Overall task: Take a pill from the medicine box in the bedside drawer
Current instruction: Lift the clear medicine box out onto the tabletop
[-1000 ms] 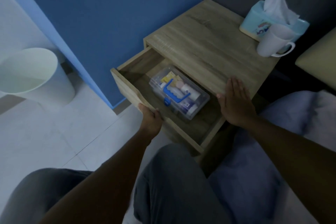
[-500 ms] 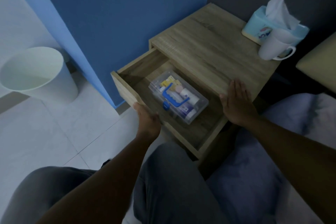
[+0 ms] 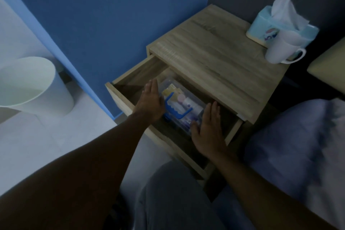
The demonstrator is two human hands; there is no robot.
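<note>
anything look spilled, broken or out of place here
Nothing stands out. The clear plastic medicine box with a blue handle lies closed in the open wooden drawer, between the open left hand and right hand.

Dim, soft, wide-angle edge distortion

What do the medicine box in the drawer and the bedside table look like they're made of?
The medicine box looks like clear glossy plastic, since its contents show through, with an opaque blue plastic handle. The bedside table shows matte wood grain, though it could be solid wood or laminate.
</note>
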